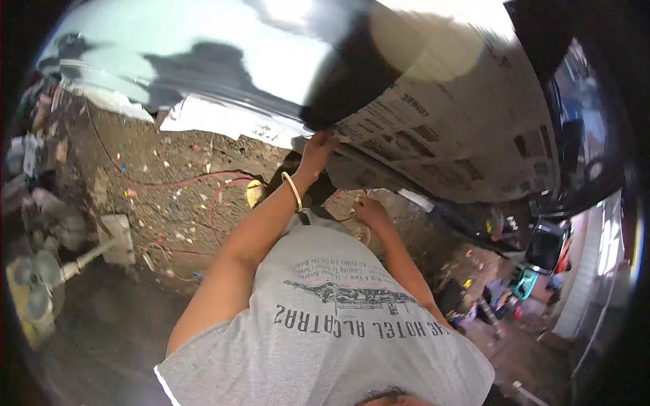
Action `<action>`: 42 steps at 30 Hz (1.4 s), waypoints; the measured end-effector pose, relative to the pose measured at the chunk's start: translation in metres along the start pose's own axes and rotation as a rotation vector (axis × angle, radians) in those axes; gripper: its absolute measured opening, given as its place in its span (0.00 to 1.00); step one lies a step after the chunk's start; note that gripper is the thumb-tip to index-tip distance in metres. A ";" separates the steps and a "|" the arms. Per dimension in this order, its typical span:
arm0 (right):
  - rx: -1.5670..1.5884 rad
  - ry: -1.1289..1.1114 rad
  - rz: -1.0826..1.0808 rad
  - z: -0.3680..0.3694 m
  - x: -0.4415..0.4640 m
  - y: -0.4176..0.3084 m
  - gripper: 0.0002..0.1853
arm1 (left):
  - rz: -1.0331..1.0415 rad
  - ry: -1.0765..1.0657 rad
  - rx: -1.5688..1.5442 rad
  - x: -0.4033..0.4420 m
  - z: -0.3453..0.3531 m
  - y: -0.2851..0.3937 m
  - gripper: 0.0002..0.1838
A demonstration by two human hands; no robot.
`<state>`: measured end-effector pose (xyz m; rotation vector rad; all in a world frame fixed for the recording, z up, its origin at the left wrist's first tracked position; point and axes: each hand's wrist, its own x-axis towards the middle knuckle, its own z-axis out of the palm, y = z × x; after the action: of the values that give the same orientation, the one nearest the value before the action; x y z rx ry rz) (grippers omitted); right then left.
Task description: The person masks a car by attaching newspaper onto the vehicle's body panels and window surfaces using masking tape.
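My left hand (317, 154), with a pale bangle at the wrist, reaches up to the lower corner of a newspaper sheet (467, 122). Its fingers are closed at the paper's edge, beside a dark strip along the glossy light-coloured car panel (223, 61). The newspaper spreads to the right over the vehicle part. Below it, close to my shirt, my right hand (371, 212) is closed, with a small yellowish bit showing at the fingers. What that bit is, I cannot make out.
White paper (217, 122) hangs along the panel's lower edge. A red hose (183, 181) crosses the littered dirt ground, near a yellow object (255, 193). A fan-like object (42, 287) stands at left. On the right are a dark vehicle interior and clutter with a teal container (525, 283).
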<state>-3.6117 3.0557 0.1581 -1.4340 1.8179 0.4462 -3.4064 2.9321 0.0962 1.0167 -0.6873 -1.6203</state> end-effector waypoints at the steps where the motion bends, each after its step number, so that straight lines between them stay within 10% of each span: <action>1: -0.001 0.044 -0.036 -0.012 -0.005 -0.008 0.24 | -0.035 0.029 -0.055 0.000 0.002 -0.005 0.12; 15: -0.491 0.499 -0.807 -0.089 0.038 -0.104 0.36 | 0.113 0.345 -0.912 0.009 0.045 -0.031 0.08; 42: -1.243 0.508 -0.722 -0.109 0.055 -0.114 0.39 | 0.212 0.518 -0.716 0.016 0.062 -0.036 0.05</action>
<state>-3.5477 2.9101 0.2087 -3.1088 1.1151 0.9508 -3.4794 2.9235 0.0907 0.7404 0.1395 -1.1919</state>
